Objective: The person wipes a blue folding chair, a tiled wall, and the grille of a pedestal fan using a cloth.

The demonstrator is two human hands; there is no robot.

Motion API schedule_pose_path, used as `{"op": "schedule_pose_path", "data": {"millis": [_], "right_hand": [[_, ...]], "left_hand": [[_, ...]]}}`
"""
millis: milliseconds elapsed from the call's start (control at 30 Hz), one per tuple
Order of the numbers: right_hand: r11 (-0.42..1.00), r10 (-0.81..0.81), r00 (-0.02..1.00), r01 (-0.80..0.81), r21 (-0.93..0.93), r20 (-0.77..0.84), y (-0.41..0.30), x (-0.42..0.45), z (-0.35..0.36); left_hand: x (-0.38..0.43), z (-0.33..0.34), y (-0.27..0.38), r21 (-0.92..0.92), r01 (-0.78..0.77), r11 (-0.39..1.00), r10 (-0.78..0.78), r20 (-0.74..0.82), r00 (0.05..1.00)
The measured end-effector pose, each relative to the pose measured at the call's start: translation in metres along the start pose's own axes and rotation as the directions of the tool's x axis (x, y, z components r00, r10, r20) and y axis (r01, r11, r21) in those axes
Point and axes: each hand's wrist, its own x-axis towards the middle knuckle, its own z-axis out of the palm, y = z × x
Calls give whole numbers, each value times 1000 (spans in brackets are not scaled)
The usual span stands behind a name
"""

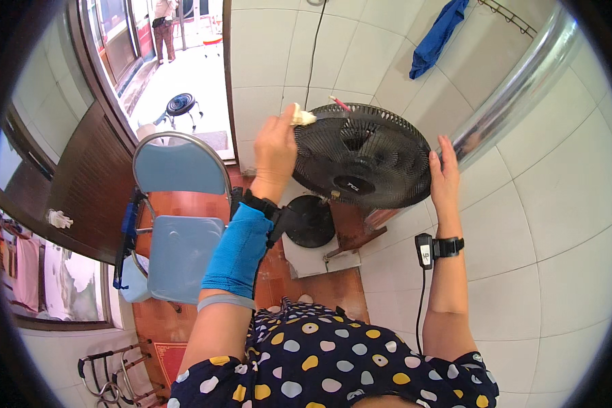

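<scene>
In front of me stands a black TCL electric fan (357,163), its round wire-guarded head tilted upward. My left hand (275,148) pinches a crumpled, pale cream cloth or tissue (303,116) against the upper left rim of the guard. My right hand (444,176) is upright at the guard's right edge, with its fingers stretched out and the thumb side touching or very near the rim. Below the head, the fan's round black base (310,222) rests on a pale slab (296,260). A thin pinkish-red piece (340,103) sticks up behind the top rim.
A blue folding chair (186,255) stands at left, by an open doorway. Outside are a round stool (180,104) and a person (163,30). A shiny metal pipe (515,86) runs along the tiled wall at right. Blue cloth (438,38) hangs there. A metal-tubed frame (120,375) stands lower left.
</scene>
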Motion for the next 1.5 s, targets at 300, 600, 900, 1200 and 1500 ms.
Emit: {"op": "schedule_pose_path", "data": {"millis": [300,600,900,1200,1500], "right_hand": [[918,166,952,-245,313,256,17,1,3],[933,97,962,-177,313,253,11,2,7],[961,13,984,-62,271,179,25,-6,4],[946,65,987,-109,305,150,29,-15,1],[964,83,981,-123,235,173,28,-11,10]], "left_hand": [[-3,18,16,-397,259,880,-266,37,963],[11,28,38,-405,198,893,-242,-61,968],[16,25,31,-260,188,947,-177,66,982],[-5,51,-44,-299,393,869,-341,212,916],[-50,77,-98,-214,633,744,-567,299,768]]}}
